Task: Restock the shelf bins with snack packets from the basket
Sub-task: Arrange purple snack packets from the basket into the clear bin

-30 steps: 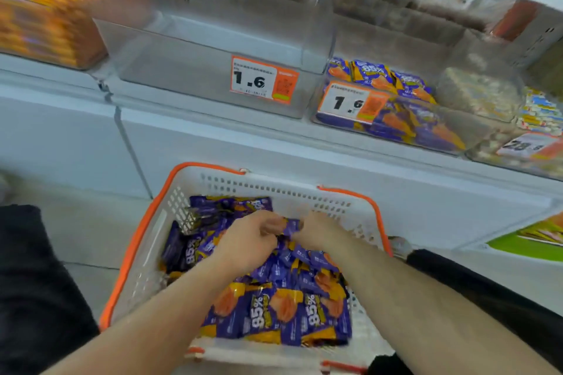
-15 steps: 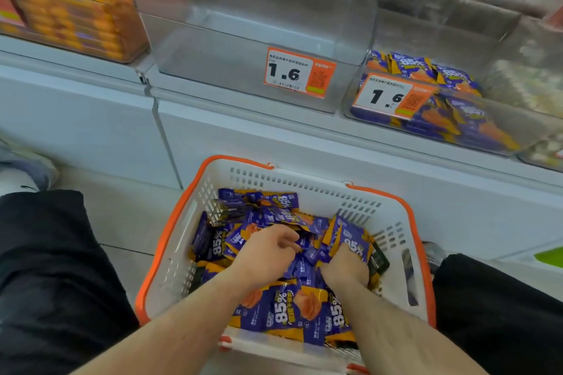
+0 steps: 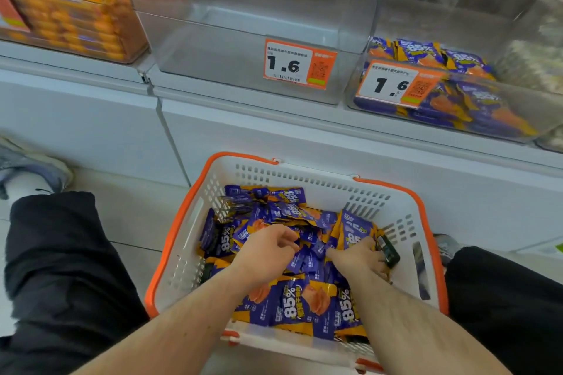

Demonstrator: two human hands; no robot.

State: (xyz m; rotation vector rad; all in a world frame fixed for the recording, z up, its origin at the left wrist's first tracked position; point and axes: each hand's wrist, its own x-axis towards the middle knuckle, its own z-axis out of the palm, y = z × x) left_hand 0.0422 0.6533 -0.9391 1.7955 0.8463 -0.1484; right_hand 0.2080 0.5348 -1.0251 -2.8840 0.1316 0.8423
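Snack packets (image 3: 292, 304) fill the white basket (image 3: 402, 222) at lower centre, placed below the empty clear bin (image 3: 231, 61) for easy reach; left hand (image 3: 268, 250) and right hand (image 3: 359, 257) both curl into the pile, apparently gathering packets.

grey shoe (image 3: 33, 170), orange price tags (image 3: 300, 64)

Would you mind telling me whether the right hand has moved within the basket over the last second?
Yes. The right hand has shifted toward the right wall of the basket, away from the left hand.
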